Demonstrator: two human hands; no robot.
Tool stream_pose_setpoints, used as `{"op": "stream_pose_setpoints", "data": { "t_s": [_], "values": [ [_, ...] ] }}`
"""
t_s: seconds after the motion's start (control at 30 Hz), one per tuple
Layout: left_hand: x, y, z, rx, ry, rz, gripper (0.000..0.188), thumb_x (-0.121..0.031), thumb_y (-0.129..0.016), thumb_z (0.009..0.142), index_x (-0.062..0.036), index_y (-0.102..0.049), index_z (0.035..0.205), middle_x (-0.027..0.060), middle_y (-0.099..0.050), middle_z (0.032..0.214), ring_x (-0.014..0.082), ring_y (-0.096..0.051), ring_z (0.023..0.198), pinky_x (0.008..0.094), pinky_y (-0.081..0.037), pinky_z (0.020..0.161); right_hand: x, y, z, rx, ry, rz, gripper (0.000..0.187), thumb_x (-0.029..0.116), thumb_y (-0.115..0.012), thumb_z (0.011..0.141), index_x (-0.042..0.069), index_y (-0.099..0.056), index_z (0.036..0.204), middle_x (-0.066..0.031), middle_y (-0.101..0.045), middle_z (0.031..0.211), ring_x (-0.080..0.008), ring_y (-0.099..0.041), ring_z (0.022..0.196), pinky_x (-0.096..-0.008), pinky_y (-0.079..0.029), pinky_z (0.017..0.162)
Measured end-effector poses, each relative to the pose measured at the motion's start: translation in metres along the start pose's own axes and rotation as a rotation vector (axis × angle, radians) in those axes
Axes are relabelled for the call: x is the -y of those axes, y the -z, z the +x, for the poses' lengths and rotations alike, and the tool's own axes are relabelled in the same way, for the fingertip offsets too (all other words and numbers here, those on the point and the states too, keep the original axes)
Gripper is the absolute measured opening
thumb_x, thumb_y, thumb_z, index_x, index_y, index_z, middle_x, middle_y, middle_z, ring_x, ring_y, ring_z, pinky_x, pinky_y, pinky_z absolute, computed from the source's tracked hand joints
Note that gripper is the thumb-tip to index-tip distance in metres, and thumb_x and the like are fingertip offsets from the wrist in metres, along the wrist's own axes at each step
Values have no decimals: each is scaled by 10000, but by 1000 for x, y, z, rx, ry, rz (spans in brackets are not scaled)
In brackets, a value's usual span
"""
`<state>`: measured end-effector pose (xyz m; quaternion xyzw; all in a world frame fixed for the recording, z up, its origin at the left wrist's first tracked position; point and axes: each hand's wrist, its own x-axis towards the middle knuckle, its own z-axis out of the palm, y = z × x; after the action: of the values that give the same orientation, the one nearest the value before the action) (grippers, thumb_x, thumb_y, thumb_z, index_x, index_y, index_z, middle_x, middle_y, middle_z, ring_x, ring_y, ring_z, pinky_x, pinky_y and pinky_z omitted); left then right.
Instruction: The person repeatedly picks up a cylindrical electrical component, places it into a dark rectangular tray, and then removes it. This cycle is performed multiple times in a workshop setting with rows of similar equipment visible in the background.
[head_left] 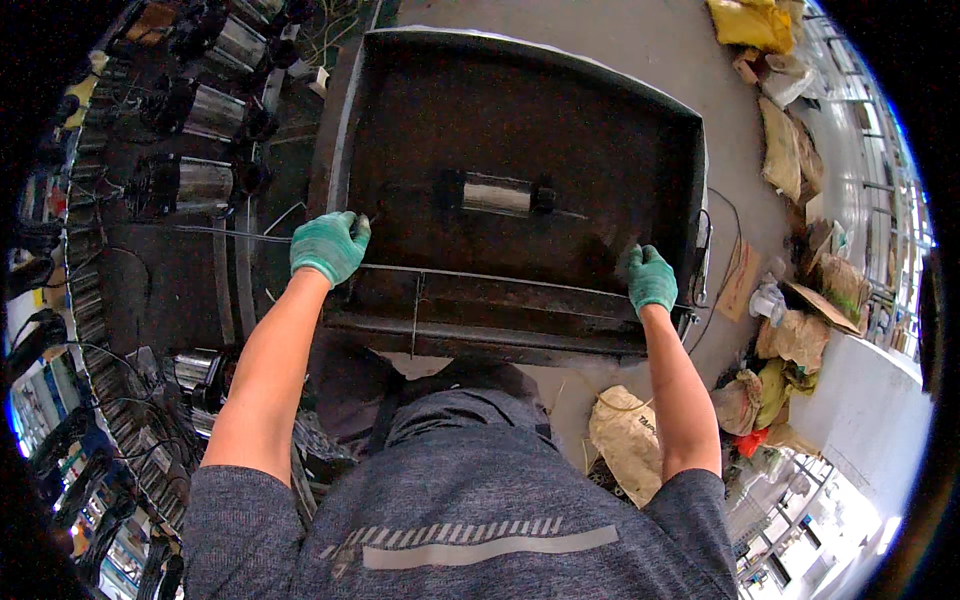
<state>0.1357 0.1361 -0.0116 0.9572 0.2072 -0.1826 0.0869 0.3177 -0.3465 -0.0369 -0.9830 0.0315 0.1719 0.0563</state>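
Note:
A dark, high-walled metal tray (525,281) lies in front of me. A silver cylindrical motor part (497,194) with black ends and a thin shaft rests on its floor, apart from both hands. My left hand (330,247), in a green glove, is at the tray's left edge with its fingers curled. A thin metal rod (235,232) reaches this hand from the left; the glove hides whether it is gripped. Near the front right corner, inside the wall, my right hand (651,279) is gloved in green too. Its fingers are bent together, and anything within them is hidden.
Several similar silver-and-black motor parts (205,185) line the rack at left. A dark cable (735,215) hangs by the tray's right wall. Sacks (795,335) and cardboard (740,280) lie on the right-hand floor, with another pale sack (625,435) beside my right forearm.

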Motion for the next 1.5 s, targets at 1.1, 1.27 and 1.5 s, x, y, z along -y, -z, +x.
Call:
{"op": "stream_pose_setpoints", "data": {
  "t_s": [1.1, 1.27, 1.5],
  "values": [
    [-4, 3, -2, -14, 0, 13, 436, -421, -472, 1031, -79, -710, 902, 199, -722, 958, 420, -688, 915, 518, -545, 824, 14, 13, -4, 74, -39, -35, 445, 467, -502, 1013, 125, -708, 1209, -201, -709, 1172, -436, -649, 1108, -523, -521, 930],
    [-3, 2, -1, -22, -6, 7, 429, -419, -477, 1030, -83, -709, 899, 195, -723, 960, 419, -687, 919, 518, -543, 830, 12, 11, -3, 74, -37, -28, 449, 471, -502, 1013, 123, -709, 1206, -203, -709, 1172, -434, -650, 1109, -523, -521, 932],
    [-3, 2, -1, -19, -3, 9, 428, -420, -479, 1028, -82, -704, 890, 194, -721, 954, 419, -688, 913, 519, -541, 823, 5, 4, -1, 37, 0, -27, 447, 467, -506, 1013, 119, -711, 1204, -206, -707, 1173, -434, -652, 1105, -521, -522, 930]
  ]
}}
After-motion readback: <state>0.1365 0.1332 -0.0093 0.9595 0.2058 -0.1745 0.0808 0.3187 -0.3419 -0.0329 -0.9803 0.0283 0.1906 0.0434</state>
